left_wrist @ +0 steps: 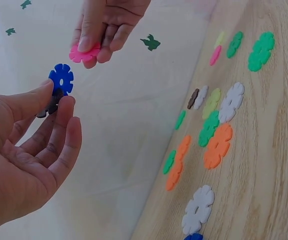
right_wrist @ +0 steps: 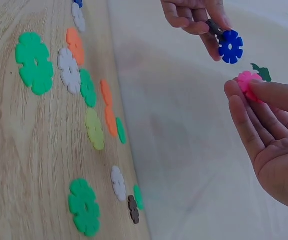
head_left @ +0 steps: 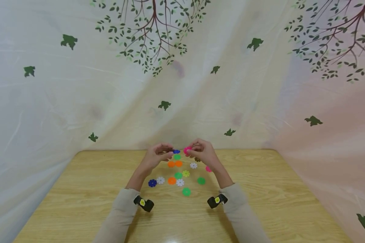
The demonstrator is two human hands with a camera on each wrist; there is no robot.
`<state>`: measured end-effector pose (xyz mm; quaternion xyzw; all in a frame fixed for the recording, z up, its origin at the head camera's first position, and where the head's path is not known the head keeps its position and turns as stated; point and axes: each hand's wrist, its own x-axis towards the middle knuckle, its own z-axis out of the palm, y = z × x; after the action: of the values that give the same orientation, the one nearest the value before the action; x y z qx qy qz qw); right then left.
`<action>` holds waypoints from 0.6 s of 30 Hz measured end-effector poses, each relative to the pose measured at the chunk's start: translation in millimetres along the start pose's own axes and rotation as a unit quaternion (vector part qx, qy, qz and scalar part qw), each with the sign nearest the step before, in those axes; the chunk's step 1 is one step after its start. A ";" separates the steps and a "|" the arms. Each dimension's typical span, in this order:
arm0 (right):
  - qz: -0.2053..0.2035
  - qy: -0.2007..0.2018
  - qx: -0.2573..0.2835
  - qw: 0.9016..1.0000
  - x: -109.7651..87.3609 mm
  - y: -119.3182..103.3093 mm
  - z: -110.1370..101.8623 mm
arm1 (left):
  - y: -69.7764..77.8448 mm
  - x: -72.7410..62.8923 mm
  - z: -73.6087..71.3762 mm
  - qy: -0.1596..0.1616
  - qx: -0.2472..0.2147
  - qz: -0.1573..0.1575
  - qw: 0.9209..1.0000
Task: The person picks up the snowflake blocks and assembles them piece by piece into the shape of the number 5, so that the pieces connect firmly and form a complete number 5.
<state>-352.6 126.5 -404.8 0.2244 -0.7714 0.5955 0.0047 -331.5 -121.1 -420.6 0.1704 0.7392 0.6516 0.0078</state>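
Between thumb and fingers, my left hand pinches a dark, nearly black notched disc. A blue snowflake disc sticks out from that dark disc at an angle, slotted into it. My right hand pinches a pink snowflake disc by its edge, thumb flat over part of it. In the head view both hands are raised over the far part of the table, with the blue disc and the pink disc facing each other across a small gap.
On the wooden table lie several loose notched discs: green, orange, white, yellow, dark blue, pink and brown. A pale curtain printed with leaves hangs behind the far edge.
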 end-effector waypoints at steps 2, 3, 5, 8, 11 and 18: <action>-0.002 0.007 0.019 1.000 -0.5 0.4 2.0 | -0.2 -0.1 0.3 0.002 -0.001 0.002 1.000; -0.004 0.010 0.030 0.999 -0.8 0.6 2.9 | -0.6 0.1 0.5 0.003 -0.002 0.002 1.000; -0.008 0.015 0.058 0.998 -0.7 1.7 5.2 | -1.2 0.4 0.8 0.005 -0.007 0.000 1.000; -0.016 0.015 0.094 0.995 0.1 5.5 8.7 | -1.9 0.2 1.1 0.007 -0.009 0.003 1.000; -0.017 0.020 0.114 0.993 0.8 8.4 12.4 | -2.5 -0.1 1.7 0.008 -0.010 0.007 1.000; -0.026 0.022 0.129 0.991 2.3 10.2 18.2 | -2.9 0.8 1.6 0.005 -0.015 0.013 1.000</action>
<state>-353.6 110.9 -418.9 0.2295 -0.6816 0.6947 0.0080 -332.5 -119.6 -423.5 0.1767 0.7271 0.6634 -0.0022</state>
